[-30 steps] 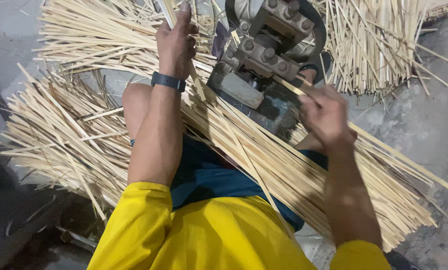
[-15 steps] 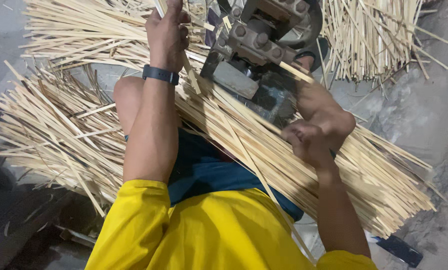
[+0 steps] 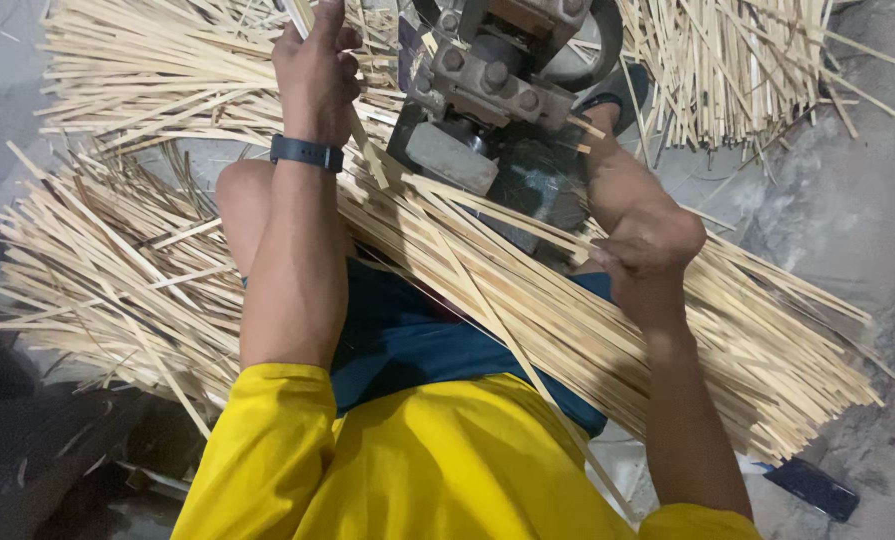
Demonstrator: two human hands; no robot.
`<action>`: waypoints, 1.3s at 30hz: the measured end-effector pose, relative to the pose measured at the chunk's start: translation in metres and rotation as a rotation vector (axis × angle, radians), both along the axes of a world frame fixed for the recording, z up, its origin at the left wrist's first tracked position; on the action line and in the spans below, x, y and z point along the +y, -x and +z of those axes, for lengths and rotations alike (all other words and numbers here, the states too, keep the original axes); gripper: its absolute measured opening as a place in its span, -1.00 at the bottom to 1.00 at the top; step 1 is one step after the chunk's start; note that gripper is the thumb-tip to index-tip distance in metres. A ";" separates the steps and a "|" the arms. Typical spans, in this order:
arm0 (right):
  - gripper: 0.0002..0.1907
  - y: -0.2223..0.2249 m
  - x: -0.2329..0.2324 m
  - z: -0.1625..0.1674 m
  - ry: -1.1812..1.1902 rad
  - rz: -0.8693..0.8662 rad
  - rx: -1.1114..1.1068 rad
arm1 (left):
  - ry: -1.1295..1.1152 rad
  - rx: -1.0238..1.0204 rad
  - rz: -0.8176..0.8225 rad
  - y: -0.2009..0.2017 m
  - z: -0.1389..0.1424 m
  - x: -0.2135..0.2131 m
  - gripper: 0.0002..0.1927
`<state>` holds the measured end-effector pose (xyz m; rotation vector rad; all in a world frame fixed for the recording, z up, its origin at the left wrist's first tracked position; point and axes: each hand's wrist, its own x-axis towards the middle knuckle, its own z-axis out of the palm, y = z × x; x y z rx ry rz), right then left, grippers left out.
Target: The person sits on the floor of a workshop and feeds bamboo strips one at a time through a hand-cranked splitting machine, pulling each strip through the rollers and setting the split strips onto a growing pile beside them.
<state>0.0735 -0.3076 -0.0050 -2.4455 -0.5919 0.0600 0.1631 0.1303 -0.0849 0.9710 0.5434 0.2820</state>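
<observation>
Head view looks down on my left hand [image 3: 315, 62], fingers wrapped tight round a thin bamboo strip [image 3: 367, 160] that slants down below my knuckles, just left of the grey metal machine [image 3: 487, 100]. My right hand [image 3: 649, 245] is curled closed over strips atop the long bundle [image 3: 587, 320] lying across my lap, beneath my fingers.

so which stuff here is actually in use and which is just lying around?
In use:
- left hand, gripping a thin strip near the machine
- right hand, closed on strips in the lap bundle
- grey metal machine in front of the knees

Lying about:
- strip heap on the left
- strip pile at top right
- dark flat object on the floor
</observation>
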 end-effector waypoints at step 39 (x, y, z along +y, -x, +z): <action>-0.88 -0.022 -0.093 -0.008 0.187 -0.215 0.092 | -0.071 -0.022 -0.050 0.002 0.017 -0.001 -0.37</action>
